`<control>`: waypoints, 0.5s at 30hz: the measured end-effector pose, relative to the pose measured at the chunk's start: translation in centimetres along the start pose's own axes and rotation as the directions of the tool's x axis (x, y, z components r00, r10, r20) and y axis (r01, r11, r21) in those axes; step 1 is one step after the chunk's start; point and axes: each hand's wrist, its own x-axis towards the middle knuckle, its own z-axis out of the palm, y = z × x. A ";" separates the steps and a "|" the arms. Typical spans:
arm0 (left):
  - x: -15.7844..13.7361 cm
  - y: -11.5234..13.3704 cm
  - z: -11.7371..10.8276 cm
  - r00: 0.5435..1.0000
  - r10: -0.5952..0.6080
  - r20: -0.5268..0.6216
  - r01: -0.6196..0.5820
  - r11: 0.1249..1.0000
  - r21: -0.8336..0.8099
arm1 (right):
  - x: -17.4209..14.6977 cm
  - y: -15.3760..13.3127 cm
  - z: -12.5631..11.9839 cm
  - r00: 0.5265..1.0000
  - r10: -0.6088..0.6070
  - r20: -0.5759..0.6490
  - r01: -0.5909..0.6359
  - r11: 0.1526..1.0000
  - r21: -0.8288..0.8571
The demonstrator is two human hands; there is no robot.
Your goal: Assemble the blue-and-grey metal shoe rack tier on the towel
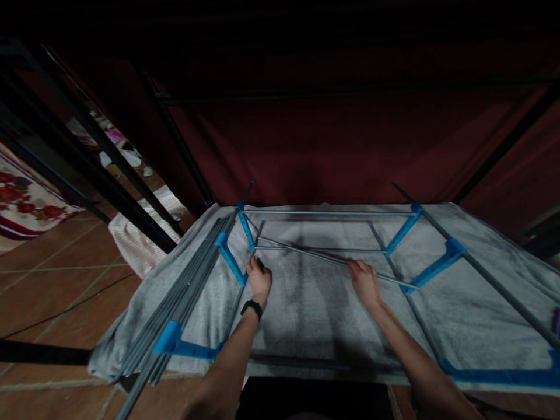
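A grey metal tube [315, 253] runs slantwise across the middle of a frame of tubes and blue plastic connectors. My right hand [366, 283] is closed on this tube, right of its middle. The tube's right end lies over a blue connector [431, 269]; its left end is near the frame's left side. My left hand [259, 279], with a black band on the wrist, is closed around the frame's left inner tube [238, 300], just below a blue connector [247, 228]. Another blue connector [230, 259] is left of that hand. Some fingertips are hidden.
The frame lies on a grey blanket [306, 315]. A bundle of loose grey tubes [175, 297] rests at the left. Black metal posts [100, 140] rise at the left above a tiled floor [56, 291]. Behind the blanket stands a dark red panel [324, 146].
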 end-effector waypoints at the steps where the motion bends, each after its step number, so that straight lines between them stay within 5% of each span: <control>1: 0.4 0.1 0.1 1.000 -0.004 -0.011 0.004 1.000 -0.014 | 0.1 -0.3 0.1 1.000 -0.008 -0.005 0.008 1.000 -0.003; 15: 4.6 -1.0 0.3 0.981 -0.186 -0.058 0.183 0.982 -0.050 | 1.5 0.0 -0.3 0.999 -0.036 -0.039 0.037 0.999 0.011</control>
